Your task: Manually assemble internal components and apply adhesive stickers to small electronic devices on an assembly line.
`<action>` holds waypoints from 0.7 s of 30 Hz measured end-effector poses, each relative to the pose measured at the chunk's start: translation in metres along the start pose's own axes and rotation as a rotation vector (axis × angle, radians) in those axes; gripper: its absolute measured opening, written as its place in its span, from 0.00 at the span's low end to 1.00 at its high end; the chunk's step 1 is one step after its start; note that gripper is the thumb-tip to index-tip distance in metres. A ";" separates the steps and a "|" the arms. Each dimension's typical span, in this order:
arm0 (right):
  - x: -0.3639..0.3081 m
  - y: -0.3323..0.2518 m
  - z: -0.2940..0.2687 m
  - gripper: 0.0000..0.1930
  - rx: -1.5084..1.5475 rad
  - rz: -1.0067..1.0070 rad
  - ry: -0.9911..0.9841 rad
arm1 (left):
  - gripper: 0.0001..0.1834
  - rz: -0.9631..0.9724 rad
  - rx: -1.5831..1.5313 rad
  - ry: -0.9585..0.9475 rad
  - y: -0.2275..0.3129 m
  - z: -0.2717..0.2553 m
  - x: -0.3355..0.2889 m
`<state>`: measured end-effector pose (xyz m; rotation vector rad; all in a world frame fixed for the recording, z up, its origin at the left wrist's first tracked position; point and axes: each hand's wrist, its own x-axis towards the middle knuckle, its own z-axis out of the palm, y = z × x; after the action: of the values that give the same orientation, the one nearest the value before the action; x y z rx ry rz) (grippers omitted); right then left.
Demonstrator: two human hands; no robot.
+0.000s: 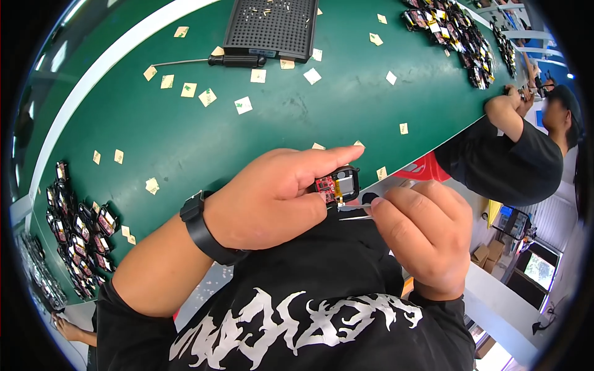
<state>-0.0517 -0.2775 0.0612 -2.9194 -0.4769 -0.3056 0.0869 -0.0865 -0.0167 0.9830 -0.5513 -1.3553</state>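
My left hand (266, 201), a black watch on its wrist, is closed around a small black device housing (351, 180) near the table's front edge. Inside the housing a red circuit board (325, 187), a yellow strip and a silver-grey square part show. The left index finger stretches along the far side of the housing. Pinched in my right hand (424, 235) is a pair of metal tweezers (356, 217), whose tips reach toward the housing's near edge. Whether the tips touch it I cannot tell.
A black perforated tray (272, 31) with small metal pieces stands at the far side, a screwdriver (241, 60) beside it. Small paper squares (244, 105) are scattered over the green table (297, 123). Device piles lie left (80, 241) and far right (455, 37). A co-worker (507, 148) sits at right.
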 end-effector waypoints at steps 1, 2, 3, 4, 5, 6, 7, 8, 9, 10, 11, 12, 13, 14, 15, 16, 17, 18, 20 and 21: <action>0.000 0.000 0.000 0.17 -0.023 -0.005 0.020 | 0.39 0.002 0.022 -0.002 0.000 -0.001 0.000; 0.001 0.001 0.000 0.16 -0.045 -0.011 0.040 | 0.40 0.005 0.043 -0.003 -0.001 -0.001 0.001; 0.001 0.001 0.000 0.16 -0.043 -0.009 0.038 | 0.40 0.002 0.042 -0.003 -0.001 0.000 0.001; 0.002 0.002 -0.002 0.16 -0.059 -0.015 0.030 | 0.41 0.016 0.050 0.009 0.000 0.001 0.002; 0.002 0.002 -0.002 0.15 -0.075 -0.021 0.023 | 0.41 0.032 0.058 0.021 0.000 0.002 0.002; 0.002 0.002 -0.003 0.15 -0.074 -0.019 0.022 | 0.41 0.029 0.057 0.020 0.000 0.001 0.002; 0.002 0.002 -0.003 0.15 -0.074 -0.030 0.020 | 0.42 0.022 0.068 0.002 0.001 0.000 0.001; 0.001 0.002 -0.003 0.15 -0.075 -0.041 0.019 | 0.42 0.015 0.080 -0.015 0.001 -0.001 0.001; 0.001 0.001 -0.001 0.15 -0.072 -0.036 0.013 | 0.42 0.010 0.074 -0.017 -0.003 -0.003 0.002; 0.002 0.000 0.002 0.15 -0.065 -0.036 0.003 | 0.42 0.045 0.101 -0.021 -0.008 -0.005 0.003; 0.002 0.000 0.004 0.14 -0.058 -0.036 -0.007 | 0.42 0.079 0.127 -0.025 -0.011 -0.006 0.004; 0.002 0.000 0.005 0.14 -0.055 -0.035 -0.007 | 0.42 0.076 0.126 -0.024 -0.011 -0.006 0.003; 0.002 0.000 0.006 0.14 -0.042 -0.053 0.001 | 0.42 0.079 0.118 -0.034 -0.010 -0.006 0.002; 0.002 0.000 0.007 0.13 -0.029 -0.070 0.009 | 0.42 0.081 0.109 -0.045 -0.009 -0.006 0.002; 0.002 0.000 0.009 0.13 -0.025 -0.070 0.009 | 0.42 0.078 0.108 -0.043 -0.010 -0.006 0.001; 0.002 0.000 0.011 0.13 0.000 -0.082 0.029 | 0.41 0.078 0.134 -0.039 -0.010 -0.006 0.000; 0.001 0.001 0.013 0.13 0.025 -0.093 0.051 | 0.41 0.077 0.161 -0.035 -0.011 -0.006 -0.001; 0.001 0.002 0.015 0.13 0.028 -0.090 0.048 | 0.41 0.073 0.158 -0.036 -0.011 -0.006 0.000; -0.001 0.003 0.019 0.13 0.054 -0.089 0.075 | 0.39 0.029 0.082 -0.028 -0.008 -0.005 0.000; -0.001 0.003 0.020 0.13 0.056 -0.087 0.075 | 0.39 0.026 0.082 -0.029 -0.007 -0.004 0.000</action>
<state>-0.0484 -0.2770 0.0415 -2.8268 -0.5914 -0.4055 0.0866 -0.0850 -0.0246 1.0202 -0.6436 -1.3338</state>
